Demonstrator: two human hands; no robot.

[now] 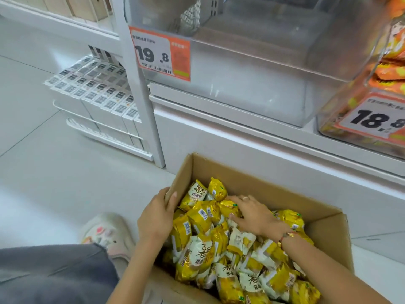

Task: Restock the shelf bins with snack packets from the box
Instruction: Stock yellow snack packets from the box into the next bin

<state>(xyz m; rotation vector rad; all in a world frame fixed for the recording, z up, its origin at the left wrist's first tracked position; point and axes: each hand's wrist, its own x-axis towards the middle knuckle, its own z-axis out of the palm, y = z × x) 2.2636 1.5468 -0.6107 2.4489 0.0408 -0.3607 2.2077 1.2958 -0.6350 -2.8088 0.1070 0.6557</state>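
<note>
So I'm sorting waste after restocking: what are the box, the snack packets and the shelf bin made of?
The box looks like brown corrugated cardboard, matte, with raw cut edges. The snack packets seem to be glossy plastic or foil film: they crinkle and glint. The shelf bin appears to be clear rigid plastic, see-through with bright reflections.

Beneath my right hand (252, 213) the snack packets (198, 257) are covered, so I cannot tell whether its fingers grip one or merely rest on the heap; the near end of the cardboard box (258, 172), below both wrists, is cut off by the bottom edge. My left hand (156, 212) hides the box rim it holds. Above the hands, small print on the 19.8 price tag (160, 54) is unreadable, and the orange-packet bin (370, 88), up and right of my right hand, runs off the right edge.
</note>
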